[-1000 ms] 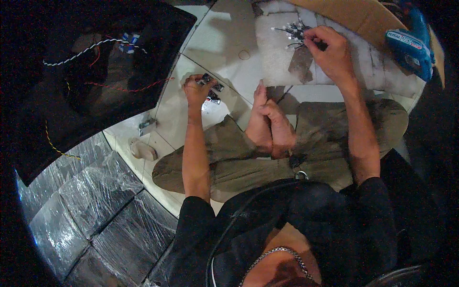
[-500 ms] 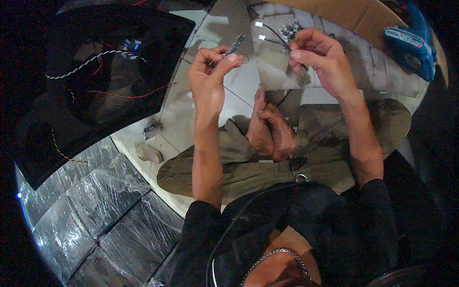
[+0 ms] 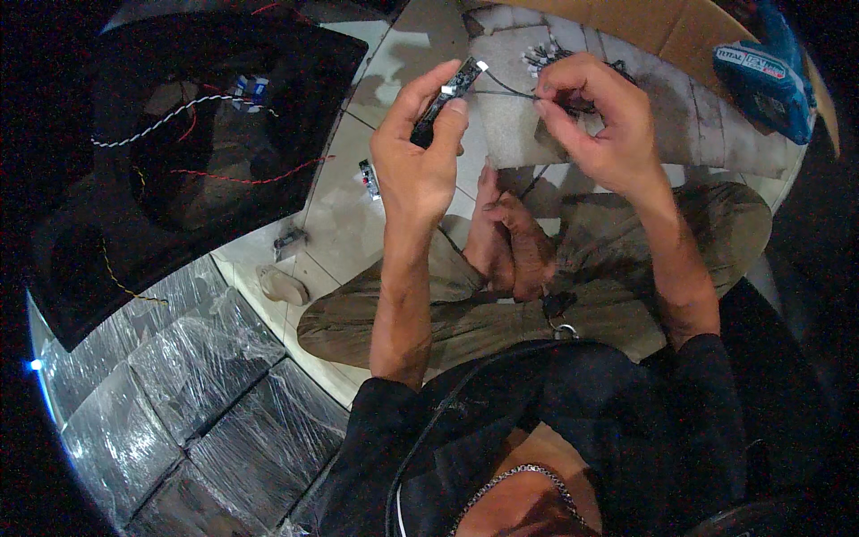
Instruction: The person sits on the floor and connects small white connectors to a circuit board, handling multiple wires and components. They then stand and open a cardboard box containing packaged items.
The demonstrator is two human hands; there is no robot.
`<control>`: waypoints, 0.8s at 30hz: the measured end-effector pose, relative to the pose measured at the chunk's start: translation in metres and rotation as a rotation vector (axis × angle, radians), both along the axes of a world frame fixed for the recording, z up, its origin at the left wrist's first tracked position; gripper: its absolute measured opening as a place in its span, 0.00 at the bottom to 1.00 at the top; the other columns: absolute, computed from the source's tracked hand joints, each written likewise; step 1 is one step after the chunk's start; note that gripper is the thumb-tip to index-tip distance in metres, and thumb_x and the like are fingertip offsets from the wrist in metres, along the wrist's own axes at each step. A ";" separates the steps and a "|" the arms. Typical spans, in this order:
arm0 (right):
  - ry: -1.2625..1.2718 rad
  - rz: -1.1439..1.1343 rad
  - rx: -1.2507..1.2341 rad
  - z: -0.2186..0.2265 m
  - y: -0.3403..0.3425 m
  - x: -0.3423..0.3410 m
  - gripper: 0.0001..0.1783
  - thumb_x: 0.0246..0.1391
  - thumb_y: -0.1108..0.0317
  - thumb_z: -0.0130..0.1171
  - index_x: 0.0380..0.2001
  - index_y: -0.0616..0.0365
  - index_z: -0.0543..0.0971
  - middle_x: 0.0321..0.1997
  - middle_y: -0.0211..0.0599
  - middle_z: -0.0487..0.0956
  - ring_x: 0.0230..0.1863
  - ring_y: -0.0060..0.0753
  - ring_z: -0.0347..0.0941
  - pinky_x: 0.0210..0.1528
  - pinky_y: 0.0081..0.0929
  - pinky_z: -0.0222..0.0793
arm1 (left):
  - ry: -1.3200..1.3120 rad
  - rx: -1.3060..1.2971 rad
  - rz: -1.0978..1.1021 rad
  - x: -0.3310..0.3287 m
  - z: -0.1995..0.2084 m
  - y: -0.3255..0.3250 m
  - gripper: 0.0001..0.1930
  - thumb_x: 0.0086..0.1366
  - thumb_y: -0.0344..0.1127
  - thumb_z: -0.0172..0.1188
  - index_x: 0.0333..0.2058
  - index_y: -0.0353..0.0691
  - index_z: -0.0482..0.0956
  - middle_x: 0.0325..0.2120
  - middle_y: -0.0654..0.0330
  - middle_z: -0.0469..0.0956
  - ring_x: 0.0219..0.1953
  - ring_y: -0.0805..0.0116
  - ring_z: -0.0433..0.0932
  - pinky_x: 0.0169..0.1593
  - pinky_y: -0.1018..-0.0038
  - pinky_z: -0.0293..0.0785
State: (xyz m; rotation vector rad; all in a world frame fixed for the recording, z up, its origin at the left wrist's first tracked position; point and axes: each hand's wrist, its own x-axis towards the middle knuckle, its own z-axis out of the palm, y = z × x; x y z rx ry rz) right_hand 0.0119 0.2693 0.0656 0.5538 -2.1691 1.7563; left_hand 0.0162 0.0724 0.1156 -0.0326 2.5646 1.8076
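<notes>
My left hand (image 3: 420, 148) is closed round a small dark circuit board (image 3: 438, 112), held tilted up to the right between thumb and fingers. Two small white plugs (image 3: 482, 65) show at its upper end and along its edge; whether they are seated in it I cannot tell. From the upper end a thin black cable (image 3: 510, 88) curves across to my right hand (image 3: 595, 121), which pinches it between thumb and forefinger. Behind my right hand lies a bundle of black cables with pale plugs (image 3: 543, 55). Another small circuit board (image 3: 369, 181) lies beside my left wrist.
At left stands a black panel (image 3: 295, 107) with a white-and-black twisted wire (image 3: 170, 123) and a red wire (image 3: 242, 179). Below it are film-wrapped dark blocks (image 3: 206, 358). A cardboard piece (image 3: 644, 27) and a blue-green case (image 3: 765, 89) are at upper right.
My left hand has moved slightly right and turned the board, bringing it close to the white cable plugs. The board on the floor has come into view beside my wrist.
</notes>
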 end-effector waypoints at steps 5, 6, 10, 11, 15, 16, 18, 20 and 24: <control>0.187 -0.013 0.121 0.004 0.002 0.001 0.12 0.46 0.79 0.62 0.36 0.59 0.76 0.34 0.38 0.76 0.36 0.39 0.76 0.40 0.28 0.74 | 0.170 -0.177 -0.003 0.002 0.002 0.001 0.17 0.58 0.29 0.64 0.48 0.41 0.81 0.29 0.64 0.80 0.28 0.80 0.73 0.30 0.81 0.71; 0.204 -0.014 0.135 0.004 0.002 0.001 0.13 0.46 0.79 0.62 0.37 0.59 0.76 0.35 0.39 0.76 0.36 0.42 0.76 0.40 0.30 0.74 | 0.185 -0.204 -0.005 0.002 0.002 0.001 0.17 0.57 0.30 0.64 0.48 0.41 0.81 0.29 0.64 0.80 0.26 0.80 0.73 0.29 0.81 0.71; 0.226 -0.025 0.211 0.005 0.003 0.003 0.14 0.45 0.78 0.63 0.38 0.58 0.77 0.37 0.40 0.77 0.39 0.45 0.76 0.41 0.33 0.75 | 0.206 -0.276 -0.015 0.003 0.004 0.002 0.19 0.54 0.30 0.65 0.47 0.43 0.81 0.26 0.62 0.79 0.22 0.79 0.71 0.26 0.80 0.69; 0.229 -0.028 0.212 0.004 0.003 0.002 0.14 0.45 0.78 0.63 0.38 0.58 0.77 0.37 0.40 0.77 0.39 0.45 0.76 0.41 0.33 0.75 | 0.201 -0.286 -0.017 0.004 0.005 0.002 0.19 0.54 0.31 0.65 0.47 0.43 0.82 0.25 0.61 0.79 0.21 0.79 0.71 0.25 0.80 0.69; 0.181 -0.008 0.220 0.005 0.003 0.003 0.16 0.44 0.78 0.63 0.39 0.57 0.76 0.37 0.40 0.76 0.39 0.46 0.76 0.41 0.34 0.75 | 0.232 -0.328 0.004 0.004 0.007 0.006 0.18 0.54 0.32 0.65 0.46 0.43 0.82 0.23 0.61 0.78 0.18 0.78 0.69 0.23 0.79 0.67; 0.173 -0.002 0.224 0.005 0.004 0.004 0.16 0.44 0.78 0.63 0.40 0.58 0.76 0.37 0.40 0.76 0.39 0.46 0.76 0.41 0.34 0.74 | 0.235 -0.342 0.012 0.004 0.007 0.008 0.18 0.55 0.32 0.65 0.46 0.43 0.82 0.23 0.61 0.78 0.18 0.78 0.69 0.23 0.78 0.67; 0.157 0.010 0.231 0.004 0.004 0.004 0.17 0.44 0.77 0.63 0.41 0.58 0.75 0.37 0.41 0.76 0.39 0.46 0.76 0.41 0.34 0.74 | 0.262 -0.366 0.026 0.004 0.006 0.010 0.17 0.55 0.33 0.65 0.45 0.43 0.82 0.23 0.61 0.78 0.17 0.77 0.69 0.23 0.78 0.66; 0.149 0.017 0.214 0.004 0.004 0.004 0.17 0.45 0.77 0.62 0.41 0.58 0.75 0.36 0.41 0.76 0.38 0.46 0.76 0.41 0.35 0.74 | 0.309 -0.384 0.039 0.003 0.002 0.011 0.16 0.55 0.34 0.66 0.44 0.43 0.83 0.22 0.61 0.77 0.17 0.77 0.69 0.22 0.77 0.66; 0.177 0.016 0.222 0.006 0.002 0.003 0.17 0.45 0.77 0.62 0.41 0.59 0.75 0.36 0.41 0.75 0.37 0.46 0.76 0.40 0.35 0.74 | 0.363 -0.438 0.058 0.001 -0.006 0.009 0.15 0.55 0.35 0.69 0.42 0.44 0.83 0.22 0.60 0.76 0.17 0.75 0.69 0.22 0.77 0.66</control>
